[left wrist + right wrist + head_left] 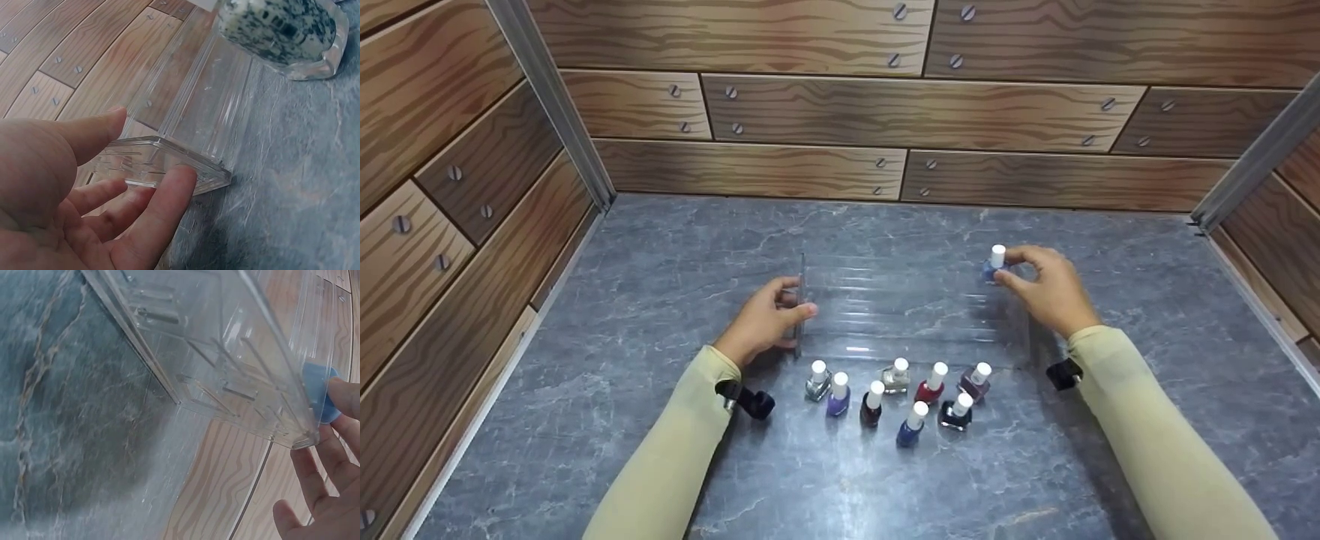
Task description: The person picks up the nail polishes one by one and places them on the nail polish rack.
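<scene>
A clear plastic tiered rack stands on the grey marbled table. My left hand grips its left end panel, thumb on the inner side and fingers along the outer side. At the far right of the rack, my right hand pinches a light blue nail polish bottle between thumb and fingers, its white cap upright. The right wrist view shows this blue bottle behind the rack's right end panel, part of it hidden by the thumb.
In front of the rack stand several white-capped nail polish bottles, among them a speckled one, a purple one, a red one and a dark blue one. Wood-patterned walls enclose the table at the back and sides.
</scene>
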`<state>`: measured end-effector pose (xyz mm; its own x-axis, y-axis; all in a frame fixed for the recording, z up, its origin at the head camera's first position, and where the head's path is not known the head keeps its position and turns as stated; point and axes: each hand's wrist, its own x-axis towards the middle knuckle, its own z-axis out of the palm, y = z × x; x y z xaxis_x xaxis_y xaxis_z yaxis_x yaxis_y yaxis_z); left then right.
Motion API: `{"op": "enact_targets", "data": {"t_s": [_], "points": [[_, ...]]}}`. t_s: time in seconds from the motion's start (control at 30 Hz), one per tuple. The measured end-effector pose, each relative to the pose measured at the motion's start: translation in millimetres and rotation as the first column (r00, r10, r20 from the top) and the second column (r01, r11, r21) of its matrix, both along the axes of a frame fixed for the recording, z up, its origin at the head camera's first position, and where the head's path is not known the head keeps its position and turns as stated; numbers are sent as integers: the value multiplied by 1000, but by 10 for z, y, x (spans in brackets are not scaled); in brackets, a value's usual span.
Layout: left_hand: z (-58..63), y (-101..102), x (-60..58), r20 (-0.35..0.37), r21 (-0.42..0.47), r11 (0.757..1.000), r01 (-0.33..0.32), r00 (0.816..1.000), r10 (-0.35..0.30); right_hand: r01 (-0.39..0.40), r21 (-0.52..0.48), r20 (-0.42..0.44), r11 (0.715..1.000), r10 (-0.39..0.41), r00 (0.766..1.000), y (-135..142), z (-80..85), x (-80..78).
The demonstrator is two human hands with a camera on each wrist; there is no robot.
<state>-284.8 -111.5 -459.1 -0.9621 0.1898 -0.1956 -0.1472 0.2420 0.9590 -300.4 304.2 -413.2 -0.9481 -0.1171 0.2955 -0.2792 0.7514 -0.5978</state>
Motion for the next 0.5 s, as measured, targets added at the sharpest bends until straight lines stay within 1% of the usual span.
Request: {"op": "enact_targets", "data": {"t_s": [0.17,0.33,0.5], "points": [[-2,-3,0,1,-7,1000,-6,1000,6,10,-13,-11,1000,-10,1000,-3,-16,-6],[-14,-5,-3,6,4,1000,-13,1000,13,11,1,1,1000,-11,1000,-10,-21,4],[-8,-5,-9,3,10,1000,-12,1000,12,6,17,-12,1000,-5,1000,-14,-38,-6]]}}
